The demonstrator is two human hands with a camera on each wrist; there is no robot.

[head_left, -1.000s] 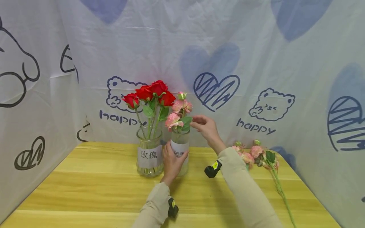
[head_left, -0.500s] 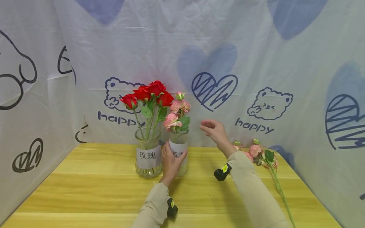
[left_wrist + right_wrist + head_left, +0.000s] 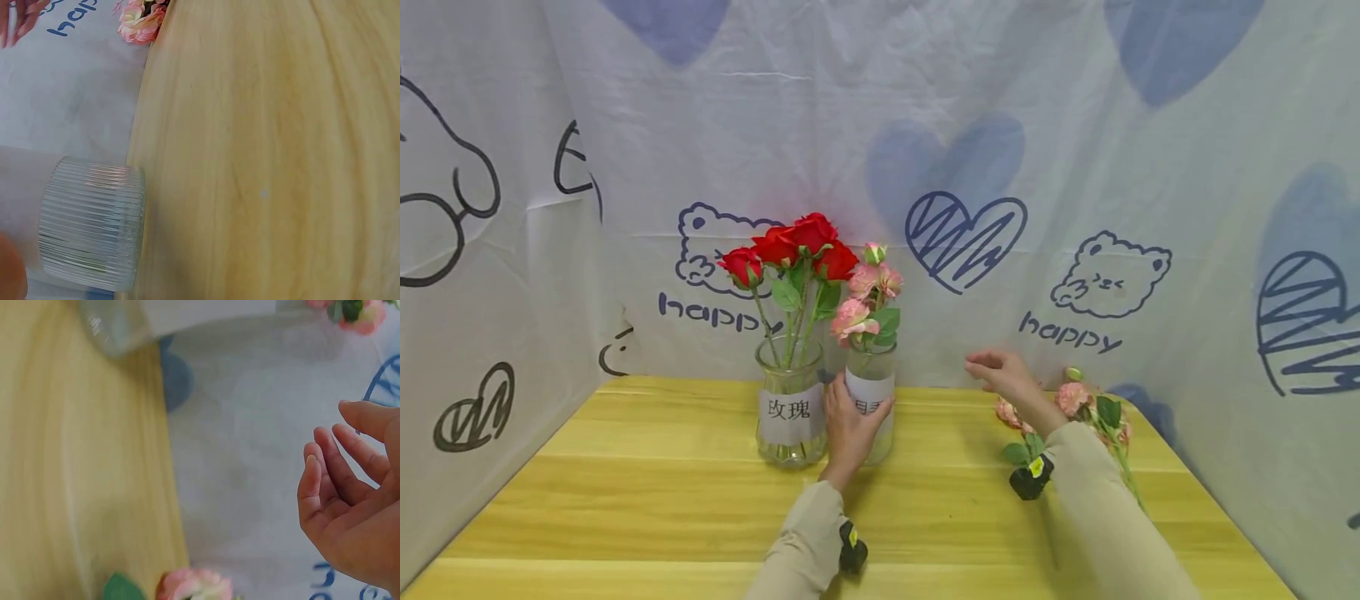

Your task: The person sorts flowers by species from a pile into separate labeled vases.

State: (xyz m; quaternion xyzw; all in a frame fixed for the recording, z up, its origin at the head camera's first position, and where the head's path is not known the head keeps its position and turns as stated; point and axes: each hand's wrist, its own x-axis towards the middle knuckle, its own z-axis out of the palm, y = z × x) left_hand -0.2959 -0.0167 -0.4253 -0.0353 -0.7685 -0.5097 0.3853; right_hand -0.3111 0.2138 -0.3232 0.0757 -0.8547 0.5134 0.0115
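My left hand (image 3: 850,429) grips a clear glass vase (image 3: 878,364) with a white paper label, fingers along its left side and thumb across the front. The vase's ribbed lower part (image 3: 94,219) shows in the left wrist view, upright on the table. A stem of pink flowers (image 3: 853,317) with green leaves stands in it. My right hand (image 3: 1011,379) is in the air between that vase and the loose flowers, holding nothing. In the right wrist view its fingers (image 3: 340,469) are loosely bent, thumb apart.
Left of the held vase stands a wider glass vase (image 3: 790,379) with several red roses (image 3: 812,233). Loose pink flowers (image 3: 1073,398) on long stems lie at the table's right, partly behind the right arm. A printed cloth (image 3: 955,75) hangs behind the wooden table (image 3: 662,500).
My right hand has moved away from the pink flowers in the vase, right and down toward the loose flowers. The left hand keeps its grip on the vase.
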